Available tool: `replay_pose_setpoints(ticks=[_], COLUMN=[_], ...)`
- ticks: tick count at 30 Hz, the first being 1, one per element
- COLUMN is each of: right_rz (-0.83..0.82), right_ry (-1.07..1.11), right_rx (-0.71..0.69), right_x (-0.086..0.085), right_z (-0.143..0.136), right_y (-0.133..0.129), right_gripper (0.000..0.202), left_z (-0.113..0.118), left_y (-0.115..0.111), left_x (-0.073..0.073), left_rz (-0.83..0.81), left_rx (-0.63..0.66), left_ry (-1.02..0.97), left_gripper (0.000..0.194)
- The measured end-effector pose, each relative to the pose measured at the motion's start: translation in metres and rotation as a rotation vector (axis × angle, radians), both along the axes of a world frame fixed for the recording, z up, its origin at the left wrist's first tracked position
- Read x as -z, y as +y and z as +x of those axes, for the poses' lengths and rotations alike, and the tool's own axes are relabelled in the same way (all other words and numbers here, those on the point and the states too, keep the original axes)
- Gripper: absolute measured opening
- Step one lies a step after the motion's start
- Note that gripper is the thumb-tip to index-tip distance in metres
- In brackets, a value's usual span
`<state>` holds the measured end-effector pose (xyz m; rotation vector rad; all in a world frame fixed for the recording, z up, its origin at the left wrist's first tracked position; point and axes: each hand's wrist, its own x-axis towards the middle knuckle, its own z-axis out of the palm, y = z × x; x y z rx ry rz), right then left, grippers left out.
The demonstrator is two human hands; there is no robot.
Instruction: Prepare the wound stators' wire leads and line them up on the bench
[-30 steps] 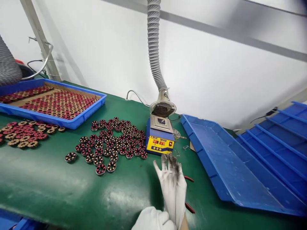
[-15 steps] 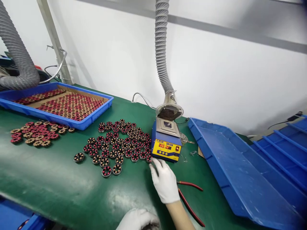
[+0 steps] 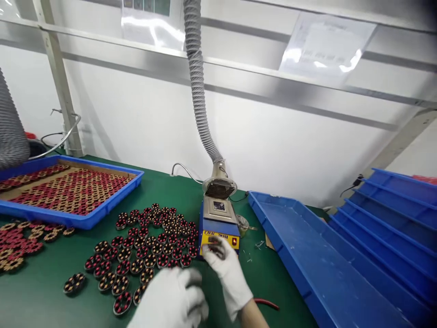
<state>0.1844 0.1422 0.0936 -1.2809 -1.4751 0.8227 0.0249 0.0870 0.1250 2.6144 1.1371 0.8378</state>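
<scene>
2 white-gloved hands work at the front of the green bench; the right hand (image 3: 225,269) pinches a small round red-and-copper wound coil (image 3: 214,249) between curled fingers, right in front of the blue and yellow solder pot (image 3: 218,225); the left hand (image 3: 170,300), loosely curled and blurred, hovers over the nearest of the loose coils (image 3: 150,241), and I cannot tell whether it holds anything; the risk, I judge, is a glove brushing the hot pot, or a sleeve scattering the rows; red-handled pliers (image 3: 266,303) lie beside the wrist.
</scene>
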Motion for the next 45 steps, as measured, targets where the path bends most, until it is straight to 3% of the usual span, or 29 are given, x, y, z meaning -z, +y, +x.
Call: replay_pose_setpoints(ticks=[2, 3, 6, 8, 12, 14, 18, 20, 22, 24, 27, 30, 35, 37, 40, 43, 45], right_rz=[0.062, 0.087, 0.086, 0.109, 0.226, 0.221, 0.155, 0.191, 0.270, 0.297, 0.144, 0.085, 0.196, 0.272, 0.343, 0.327, 0.250], right_ry=[0.185, 0.315, 0.837, 0.939, 0.804, 0.753, 0.537, 0.380, 0.271, 0.308, 0.613, 0.817, 0.485, 0.469, 0.694, 0.938, 0.888], right_rx=[-0.023, -0.048, -0.147, -0.199, -0.208, -0.192, -0.254, -0.290, -0.276, -0.207, -0.204, -0.270, -0.293, -0.234, -0.073, 0.124, 0.105], right_x=[-0.036, -0.052, -0.083, -0.088, -0.086, -0.089, -0.103, -0.104, -0.099, -0.092, -0.088, -0.092, -0.093, -0.088, -0.079, -0.076, -0.079], right_z=[0.006, 0.008, 0.011, 0.010, 0.005, 0.005, 0.020, 0.029, 0.033, 0.031, 0.025, 0.024, 0.028, 0.026, 0.024, 0.029, 0.029], right_y=[0.000, -0.002, -0.011, -0.014, -0.011, -0.015, -0.025, -0.024, -0.020, -0.015, -0.010, -0.010, -0.011, -0.008, -0.002, 0.002, 0.002], right_gripper=[0.039, 0.039, 0.039, 0.037, 0.036, 0.037, 0.031, 0.025, 0.017, 0.012, 0.016, 0.016, 0.019, 0.008, 0.006, 0.013, 0.021], left_z=[0.003, 0.006, 0.023, 0.036, 0.052, 0.051, 0.040, 0.035, 0.031, 0.029, 0.029, 0.028, 0.027, 0.027, 0.028, 0.025, 0.023], left_y=[0.015, 0.020, 0.028, 0.033, 0.044, 0.047, 0.048, 0.047, 0.047, 0.047, 0.047, 0.047, 0.048, 0.049, 0.049, 0.049, 0.049], left_x=[-0.036, -0.051, -0.071, -0.067, -0.049, -0.046, -0.053, -0.056, -0.057, -0.056, -0.054, -0.054, -0.055, -0.055, -0.055, -0.055, -0.055], left_rz=[0.177, 0.266, 0.413, 0.425, 0.424, 0.315, -0.053, -0.105, -0.025, 0.114, 0.255, 0.265, 0.282, 0.320, 0.416, 0.463, 0.465], left_rx=[-0.144, -0.201, -0.223, -0.171, -0.119, -0.056, 0.114, 0.152, 0.146, 0.127, 0.130, 0.105, 0.083, 0.078, 0.033, -0.015, -0.033], left_ry=[-0.065, -0.123, -0.274, -0.332, -0.482, -0.562, -0.702, -0.681, -0.604, -0.497, -0.377, -0.385, -0.382, -0.345, -0.299, -0.288, -0.296], left_gripper=[0.009, 0.026, 0.067, 0.065, 0.046, 0.042, 0.043, 0.042, 0.041, 0.041, 0.035, 0.029, 0.023, 0.023, 0.023, 0.024, 0.024])
